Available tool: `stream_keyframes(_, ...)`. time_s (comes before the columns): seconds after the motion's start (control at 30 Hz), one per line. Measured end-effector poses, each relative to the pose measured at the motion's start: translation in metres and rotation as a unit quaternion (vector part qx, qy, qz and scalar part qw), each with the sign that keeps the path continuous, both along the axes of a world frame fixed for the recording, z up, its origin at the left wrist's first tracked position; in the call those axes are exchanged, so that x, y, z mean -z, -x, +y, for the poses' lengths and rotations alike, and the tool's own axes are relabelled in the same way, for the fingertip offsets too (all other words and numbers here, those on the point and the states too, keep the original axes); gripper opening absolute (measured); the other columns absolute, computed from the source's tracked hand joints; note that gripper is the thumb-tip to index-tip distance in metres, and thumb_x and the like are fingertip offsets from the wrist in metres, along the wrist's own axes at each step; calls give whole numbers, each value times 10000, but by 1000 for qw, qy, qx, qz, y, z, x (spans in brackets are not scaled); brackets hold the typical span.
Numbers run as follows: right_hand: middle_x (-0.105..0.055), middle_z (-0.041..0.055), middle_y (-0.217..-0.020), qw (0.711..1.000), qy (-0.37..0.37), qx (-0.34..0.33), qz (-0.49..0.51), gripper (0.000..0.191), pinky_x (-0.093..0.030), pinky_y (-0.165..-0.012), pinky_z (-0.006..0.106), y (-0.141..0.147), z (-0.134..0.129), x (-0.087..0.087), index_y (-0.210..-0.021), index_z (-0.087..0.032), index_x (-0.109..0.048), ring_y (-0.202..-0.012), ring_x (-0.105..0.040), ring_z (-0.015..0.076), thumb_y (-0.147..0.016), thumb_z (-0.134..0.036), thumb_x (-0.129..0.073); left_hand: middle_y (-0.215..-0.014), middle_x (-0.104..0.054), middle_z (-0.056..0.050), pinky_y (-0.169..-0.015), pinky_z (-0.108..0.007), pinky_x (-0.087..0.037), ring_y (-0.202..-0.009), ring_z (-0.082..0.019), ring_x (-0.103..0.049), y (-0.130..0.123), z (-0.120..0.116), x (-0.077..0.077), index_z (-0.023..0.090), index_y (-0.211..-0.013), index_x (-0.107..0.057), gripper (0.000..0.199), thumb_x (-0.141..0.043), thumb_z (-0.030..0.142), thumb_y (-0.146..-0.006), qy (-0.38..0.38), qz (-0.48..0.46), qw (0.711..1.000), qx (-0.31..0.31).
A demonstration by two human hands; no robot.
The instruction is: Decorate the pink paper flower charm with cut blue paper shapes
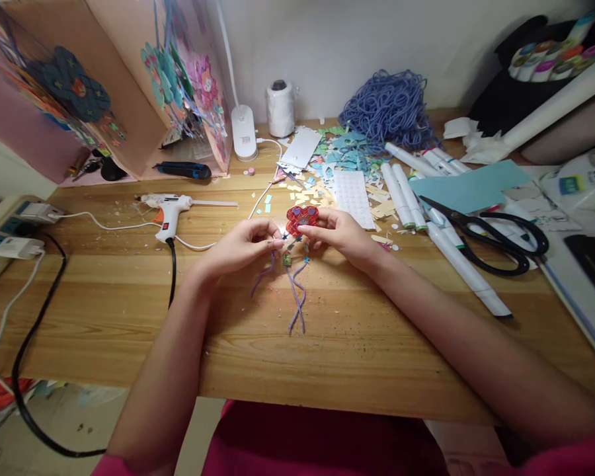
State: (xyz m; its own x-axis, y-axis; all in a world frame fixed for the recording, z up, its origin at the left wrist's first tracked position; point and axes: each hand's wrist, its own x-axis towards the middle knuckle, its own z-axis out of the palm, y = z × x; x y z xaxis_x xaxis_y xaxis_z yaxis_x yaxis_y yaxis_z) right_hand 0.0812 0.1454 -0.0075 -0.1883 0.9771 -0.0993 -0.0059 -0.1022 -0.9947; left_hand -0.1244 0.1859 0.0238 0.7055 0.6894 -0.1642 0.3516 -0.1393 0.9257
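A small red paper flower-shaped ornament (301, 219) with bluish patches is held just above the wooden table, near its middle. My right hand (341, 237) grips it from the right, the thumb across its lower front. My left hand (250, 243) is closed at the ornament's lower left, thumb and forefinger pinching one of the decorated strands beneath it. Purple strings (297, 301) with small star pieces and a little dark square charm (287, 260) hang from the ornament. The exact spot pinched by my left fingertips is partly hidden.
A white hot glue gun (168, 215) and a utility knife (183, 170) lie left. Paper scraps (347, 155), a sticker sheet (353, 198) and blue yarn (387, 109) lie behind. Markers (469, 271) and black scissors (496, 235) are right. A power strip (7, 231) trails cables.
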Motion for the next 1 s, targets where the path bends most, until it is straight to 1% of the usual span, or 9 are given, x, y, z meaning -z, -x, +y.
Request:
stream_keyframes(0.13, -683, 41, -894, 1000, -5, -2, 21, 336, -461, -577, 241, 1, -3, 1, -1029, -176, -669, -651, -557, 118, -740, -344, -707, -685, -526, 21, -569, -229, -364, -624, -105, -479, 2, -2, -7, 155, -763, -556, 172, -618, 312, -794, -13, -1, 1000, 3)
stream_keyframes(0.27, -689, 29, -874, 999, -25, -7, 29, 316, -434, -570, 232, 1, -7, 2, -1005, -176, -679, -638, -542, 107, -738, -341, -715, -697, -547, 9, -588, -237, -372, -641, -110, -496, 4, -8, -21, 147, -761, -574, 179, -618, 316, -804, -37, 19, 999, -3)
stream_keyframes(0.37, -698, 34, -910, 999, -33, -13, 39, 302, -449, -616, 243, 1, -8, 2, -993, -175, -678, -697, -572, 121, -734, -325, -720, -722, -586, -7, -616, -243, -402, -667, -120, -528, 4, -10, -26, 143, -769, -583, 171, -614, 306, -810, -20, 39, 999, 7)
stream_keyframes(0.5, -705, 57, -981, 999, -32, -12, 30, 323, -483, -679, 277, -1, -8, 2, -1012, -174, -673, -810, -618, 163, -738, -338, -716, -760, -611, -18, -647, -253, -429, -700, -131, -557, 4, -10, -21, 142, -810, -587, 175, -609, 315, -817, -2, 52, 998, 16)
stream_keyframes(0.67, -703, 67, -1051, 998, -44, -15, 36, 329, -506, -805, 319, 0, -7, 4, -1042, -171, -665, -946, -634, 192, -747, -308, -712, -764, -611, -18, -627, -252, -420, -695, -135, -553, 7, -7, -12, 142, -831, -601, 199, -611, 340, -812, -17, 61, 998, 5)
stream_keyframes(0.87, -699, 80, -1042, 999, -33, 22, 29, 336, -530, -710, 308, 6, -9, 6, -1044, -171, -646, -881, -650, 190, -749, -321, -704, -737, -629, -29, -585, -249, -397, -664, -139, -531, 6, 0, -3, 142, -796, -642, 220, -596, 357, -813, -83, 76, 992, -56)
stream_keyframes(1.0, -688, 85, -1063, 999, -38, 34, 20, 349, -530, -727, 304, 8, -9, 7, -1058, -168, -635, -925, -641, 195, -753, -327, -697, -760, -658, -37, -591, -246, -400, -688, -145, -547, 5, 2, 0, 148, -806, -669, 211, -588, 343, -820, -99, 88, 990, -48)
